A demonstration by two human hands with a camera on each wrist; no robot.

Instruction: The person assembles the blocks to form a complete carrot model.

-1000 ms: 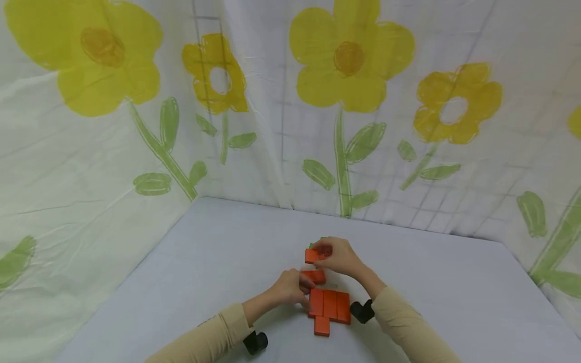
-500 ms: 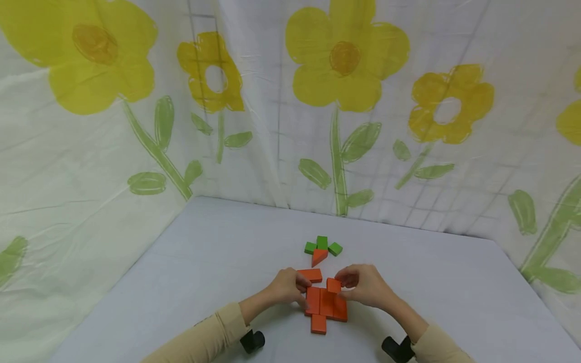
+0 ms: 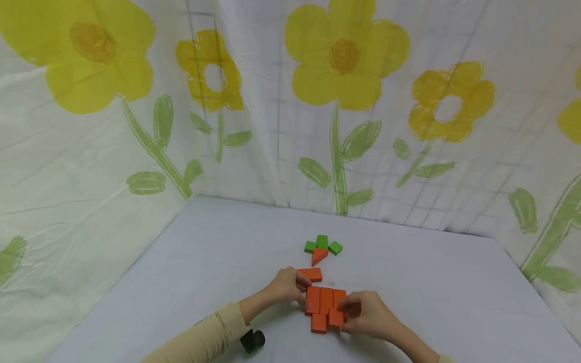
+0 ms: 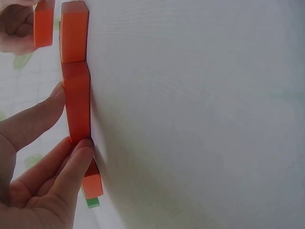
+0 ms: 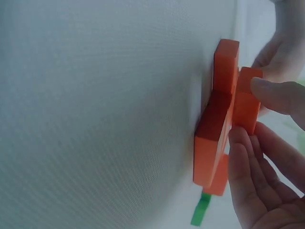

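Note:
Three long orange blocks [image 3: 326,300] lie side by side, and a small orange block [image 3: 318,323] touches their near edge at the left. My left hand [image 3: 287,288] holds the leftmost long block [image 4: 77,102], thumb and fingertips against it. My right hand [image 3: 371,315] pinches another small orange block [image 3: 336,318] between thumb and fingers. That block is raised above the near right part of the group, as the right wrist view shows with the held block [image 5: 247,105] standing off the surface.
Beyond the group lies an orange bar [image 3: 310,275], then an orange triangular block [image 3: 320,256] with three green blocks [image 3: 322,242] around its top. A white cloth [image 3: 218,242] covers the table. Behind it hangs a curtain [image 3: 263,151] with painted flowers.
My right hand has carried the small orange block from beside the triangular block back toward me, to the group's near right. The left hand has stayed on its block.

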